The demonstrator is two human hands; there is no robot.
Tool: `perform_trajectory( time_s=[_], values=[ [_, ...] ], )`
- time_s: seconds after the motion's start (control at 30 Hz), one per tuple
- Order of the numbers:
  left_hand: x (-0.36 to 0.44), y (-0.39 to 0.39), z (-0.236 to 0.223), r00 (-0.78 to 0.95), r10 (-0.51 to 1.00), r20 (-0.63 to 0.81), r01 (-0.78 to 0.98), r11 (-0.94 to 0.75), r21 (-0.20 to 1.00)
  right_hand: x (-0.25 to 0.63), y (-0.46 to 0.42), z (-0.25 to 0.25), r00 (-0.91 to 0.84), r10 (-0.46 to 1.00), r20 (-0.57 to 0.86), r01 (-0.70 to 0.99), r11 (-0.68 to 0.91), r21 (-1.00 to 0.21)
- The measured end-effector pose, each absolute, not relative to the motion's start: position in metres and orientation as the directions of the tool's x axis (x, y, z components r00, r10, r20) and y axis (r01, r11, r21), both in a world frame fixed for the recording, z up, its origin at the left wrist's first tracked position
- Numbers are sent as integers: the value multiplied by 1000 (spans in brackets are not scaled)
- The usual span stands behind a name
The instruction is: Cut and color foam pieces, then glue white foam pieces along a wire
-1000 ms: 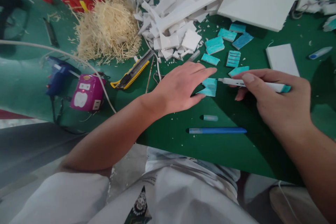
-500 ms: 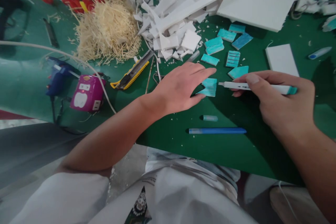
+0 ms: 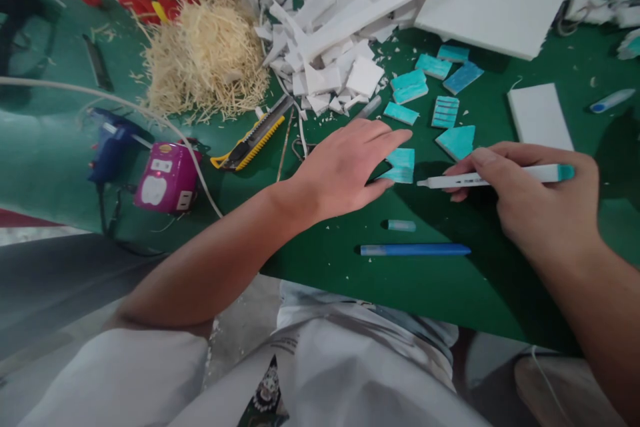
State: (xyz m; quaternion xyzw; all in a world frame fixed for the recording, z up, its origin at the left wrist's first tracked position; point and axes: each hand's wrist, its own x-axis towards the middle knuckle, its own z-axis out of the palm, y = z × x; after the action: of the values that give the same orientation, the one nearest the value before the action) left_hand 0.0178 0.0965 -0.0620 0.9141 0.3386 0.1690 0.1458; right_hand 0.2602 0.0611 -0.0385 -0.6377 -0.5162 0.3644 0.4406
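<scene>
My right hand (image 3: 545,193) grips a white marker with a teal end (image 3: 530,175) like a pen. Its tip points left, just short of the lower right edge of a small teal-coloured foam piece (image 3: 404,163). My left hand (image 3: 340,167) steadies that piece against the table between thumb and index finger, its left part partly hidden by the hand. Below lie a translucent cap (image 3: 401,225) and a blue marker (image 3: 415,250). Several more teal pieces, one a pointed piece (image 3: 457,141) and one a striped piece (image 3: 445,112), are scattered beyond my hands.
White foam scraps (image 3: 325,73) are heaped at the back, beside a large white foam sheet (image 3: 490,7). Left of them are wood shavings (image 3: 215,53), a yellow box cutter (image 3: 255,137), a blue glue gun (image 3: 113,143) and a magenta power adapter (image 3: 167,177). A white block (image 3: 540,117) sits right.
The marker tip has shifted slightly down toward the piece's lower right edge as my right hand tilted. My left hand and the foam piece stay nearly in place.
</scene>
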Motion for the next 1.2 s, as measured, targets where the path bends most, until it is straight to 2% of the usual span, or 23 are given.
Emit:
perform_trajectory(
  time_s=[0.13, 0.33, 0.47, 0.63, 0.8, 0.97, 1.2],
  values=[
    [18, 97, -62, 714, 666, 216, 567, -731, 380, 263, 62, -41, 150, 989, 16, 360, -40, -932],
    [18, 97, -61, 707, 680, 194, 578, -714, 395, 263, 63, -44, 162, 984, 78, 416, 3, -909],
    [18, 96, -60, 703, 686, 186, 583, -707, 401, 260, 64, -40, 119, 991, 63, 452, 2, -892],
    [18, 97, -61, 703, 685, 190, 580, -707, 404, 259, 62, -36, 179, 983, -38, 445, -115, -888],
    [18, 97, -61, 709, 679, 193, 580, -716, 388, 259, 65, -38, 131, 991, 32, 437, -29, -899],
    [18, 96, -60, 712, 673, 200, 573, -721, 388, 256, 63, -33, 142, 989, -41, 444, -100, -890],
    [17, 97, -60, 712, 677, 184, 573, -712, 405, 262, 66, -43, 140, 989, 57, 493, -20, -870]
  ],
)
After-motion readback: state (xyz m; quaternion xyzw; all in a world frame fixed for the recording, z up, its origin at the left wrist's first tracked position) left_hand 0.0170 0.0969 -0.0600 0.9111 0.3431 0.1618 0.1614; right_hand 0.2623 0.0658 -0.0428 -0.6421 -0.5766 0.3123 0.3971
